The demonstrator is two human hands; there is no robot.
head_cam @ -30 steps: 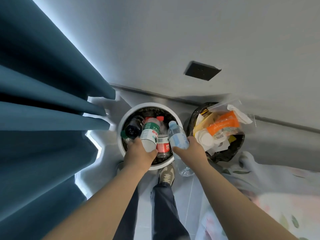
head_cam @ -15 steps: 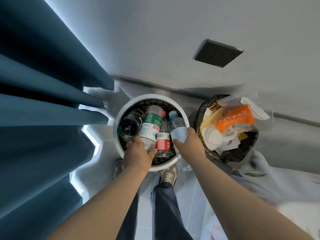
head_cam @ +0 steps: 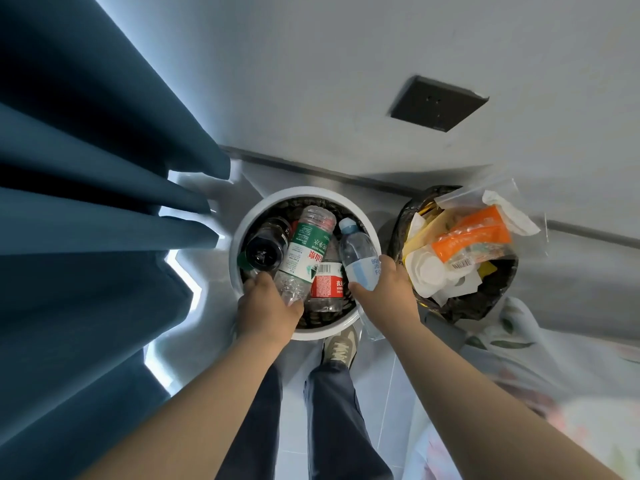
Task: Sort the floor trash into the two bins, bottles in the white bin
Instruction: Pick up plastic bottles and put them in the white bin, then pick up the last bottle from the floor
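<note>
The white bin [head_cam: 242, 233] stands on the floor below me with a dark bottle [head_cam: 265, 245] and a red-labelled bottle [head_cam: 327, 284] inside. My left hand [head_cam: 268, 311] grips the base of a green-labelled clear bottle [head_cam: 304, 252] that points into the bin. My right hand [head_cam: 389, 294] holds a pale blue-labelled bottle [head_cam: 358, 258] over the bin's right rim, cap end first. To the right, the black-lined bin [head_cam: 485, 299] is full of paper, white lids and an orange packet [head_cam: 471, 233].
A dark blue curtain [head_cam: 97, 209] hangs close on the left. The grey wall with a dark socket plate [head_cam: 438, 103] stands behind the bins. My legs and a shoe [head_cam: 339, 348] are below the white bin. Floral fabric [head_cam: 540, 382] lies at the lower right.
Both hands have pushed their bottles further forward and down into the white bin. The view has shifted closer to the bins.
</note>
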